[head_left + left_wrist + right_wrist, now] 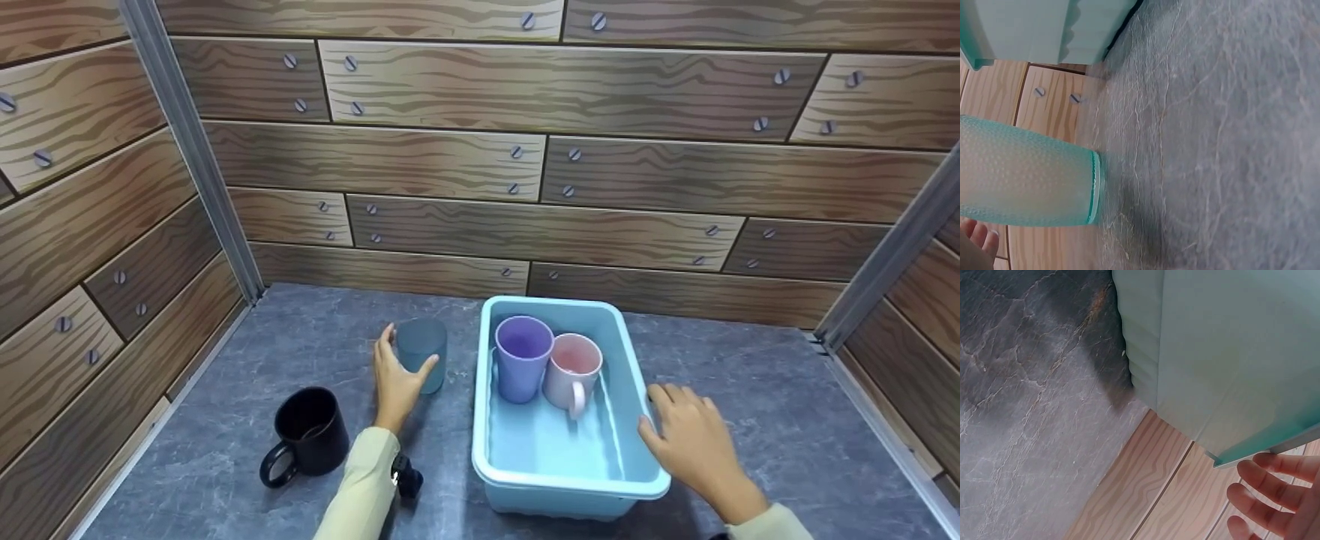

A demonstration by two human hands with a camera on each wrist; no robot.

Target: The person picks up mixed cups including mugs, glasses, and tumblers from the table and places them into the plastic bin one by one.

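A translucent teal tumbler (421,349) with a pebbled surface (1027,174) stands upright on the table, left of the light blue bin. My left hand (397,382) is spread about it, fingers on its left side and thumb across its front; the fingers look straight, not closed round it. At the bin's right rim, my right hand (694,435) has loosely extended fingers (1275,486), the index finger at the rim. Inside the light blue bin (484,442) stand a purple tumbler (519,375) and a pale pink mug (562,386), its handle toward me.
A black mug (319,439) stands on the grey marbled table (202,450) to the left of my left forearm, its handle pointing left and toward me. Wood-patterned walls (450,165) with metal corner posts (199,150) enclose the table at the back and sides.
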